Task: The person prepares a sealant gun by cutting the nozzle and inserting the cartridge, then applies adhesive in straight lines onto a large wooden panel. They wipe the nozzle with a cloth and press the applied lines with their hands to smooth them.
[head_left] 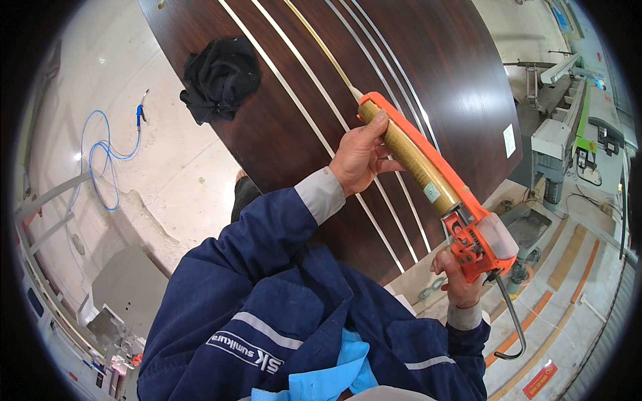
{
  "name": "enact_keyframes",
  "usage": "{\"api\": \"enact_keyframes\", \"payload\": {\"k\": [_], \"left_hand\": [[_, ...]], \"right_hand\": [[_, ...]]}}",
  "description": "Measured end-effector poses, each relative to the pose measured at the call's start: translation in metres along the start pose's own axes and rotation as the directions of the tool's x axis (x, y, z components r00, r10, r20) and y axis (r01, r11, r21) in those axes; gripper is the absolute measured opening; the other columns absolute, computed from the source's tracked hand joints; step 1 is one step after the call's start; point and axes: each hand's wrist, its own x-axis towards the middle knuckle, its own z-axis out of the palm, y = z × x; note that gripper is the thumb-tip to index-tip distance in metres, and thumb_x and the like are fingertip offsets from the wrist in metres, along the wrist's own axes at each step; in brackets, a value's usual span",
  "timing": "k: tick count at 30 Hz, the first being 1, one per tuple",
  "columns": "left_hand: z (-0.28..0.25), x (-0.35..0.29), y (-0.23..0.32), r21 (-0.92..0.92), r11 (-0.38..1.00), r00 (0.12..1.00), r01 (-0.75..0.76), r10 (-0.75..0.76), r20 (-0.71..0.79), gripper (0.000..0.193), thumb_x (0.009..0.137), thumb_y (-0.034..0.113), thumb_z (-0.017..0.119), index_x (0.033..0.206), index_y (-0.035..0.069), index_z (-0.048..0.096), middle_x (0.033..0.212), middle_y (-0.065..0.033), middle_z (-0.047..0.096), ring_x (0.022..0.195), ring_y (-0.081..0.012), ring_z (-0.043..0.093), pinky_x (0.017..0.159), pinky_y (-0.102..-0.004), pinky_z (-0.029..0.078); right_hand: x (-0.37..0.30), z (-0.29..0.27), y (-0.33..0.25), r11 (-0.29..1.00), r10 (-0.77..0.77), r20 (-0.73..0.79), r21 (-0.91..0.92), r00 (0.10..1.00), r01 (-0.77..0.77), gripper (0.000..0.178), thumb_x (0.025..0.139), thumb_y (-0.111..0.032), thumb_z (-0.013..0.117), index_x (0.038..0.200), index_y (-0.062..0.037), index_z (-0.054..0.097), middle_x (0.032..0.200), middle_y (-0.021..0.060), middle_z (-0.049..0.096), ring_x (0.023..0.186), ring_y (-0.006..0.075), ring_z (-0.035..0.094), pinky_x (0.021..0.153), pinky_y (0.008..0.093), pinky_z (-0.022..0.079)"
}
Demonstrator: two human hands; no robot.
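Note:
My left hand (360, 155) wraps around the front of a gold cartridge (409, 159) set in an orange caulking gun (461, 214). My right hand (458, 275) grips the gun's handle at the rear, below the metal push rod (511, 321). The white nozzle tip (355, 93) rests against a brass-coloured strip (314, 37) inlaid in a dark brown wooden panel (435, 73). Several pale parallel grooves (294, 100) run along the panel.
A crumpled black cloth (221, 77) lies on the panel's left part. A blue hose (100, 157) with an air nozzle curls on the pale floor at left. Green and white machinery (568, 134) stands at right. A grey metal frame (53, 214) sits lower left.

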Motion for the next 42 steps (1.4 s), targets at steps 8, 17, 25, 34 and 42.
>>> {"api": "enact_keyframes", "payload": {"k": [8,17,25,34,42], "left_hand": [[0.001,-0.002,-0.013,0.013,1.000,1.000,0.009,-0.009,0.024,0.046,0.108,0.045,0.044,0.124,0.005,0.060,0.112,-0.0122,0.073,0.104,-0.0212,0.073,0.082,-0.0355,0.065],[0.002,-0.005,-0.028,-0.012,1.000,0.999,0.005,-0.005,0.032,0.046,0.108,0.045,0.044,0.125,0.004,0.060,0.113,-0.0125,0.072,0.103,-0.0232,0.073,0.081,-0.0374,0.065],[-0.001,-0.003,-0.039,-0.022,1.000,0.997,-0.010,0.011,0.072,0.052,0.104,0.050,0.053,0.123,0.002,0.060,0.113,-0.0125,0.067,0.104,-0.0232,0.068,0.080,-0.0384,0.066],[0.005,-0.008,-0.051,0.014,0.997,0.997,-0.071,0.071,0.031,0.047,0.106,0.047,0.049,0.123,0.004,0.062,0.109,-0.0105,0.072,0.100,-0.0184,0.072,0.072,-0.0302,0.066],[0.005,-0.009,-0.060,0.074,0.991,0.994,-0.107,0.108,-0.003,0.051,0.106,0.048,0.050,0.122,0.001,0.060,0.114,-0.0137,0.067,0.104,-0.0245,0.070,0.080,-0.0404,0.065]], "right_hand": [[-0.008,-0.009,0.012,0.997,0.017,-0.002,0.069,1.000,-0.017,0.017,0.098,-0.011,0.059,0.085,-0.0013,0.055,0.068,0.0070,0.056,0.064,0.0176,0.057,0.063,0.0343,0.051],[-0.020,-0.015,0.019,0.998,0.035,-0.011,0.056,0.999,-0.034,0.012,0.097,-0.009,0.062,0.088,-0.0027,0.058,0.072,0.0044,0.060,0.068,0.0129,0.059,0.062,0.0288,0.048],[-0.021,-0.019,0.034,0.999,-0.019,-0.033,0.027,0.999,0.020,0.025,0.099,-0.019,0.062,0.082,-0.0029,0.053,0.069,0.0064,0.054,0.064,0.0170,0.055,0.062,0.0340,0.049],[-0.023,-0.027,0.049,0.998,-0.062,0.021,0.028,0.998,0.061,0.019,0.100,-0.015,0.058,0.088,-0.0015,0.054,0.071,0.0067,0.054,0.065,0.0173,0.055,0.064,0.0338,0.050],[-0.023,-0.031,0.063,0.994,-0.069,0.005,0.089,0.998,0.069,0.018,0.101,-0.015,0.056,0.091,-0.0009,0.053,0.071,0.0063,0.052,0.064,0.0168,0.054,0.064,0.0347,0.051]]}}
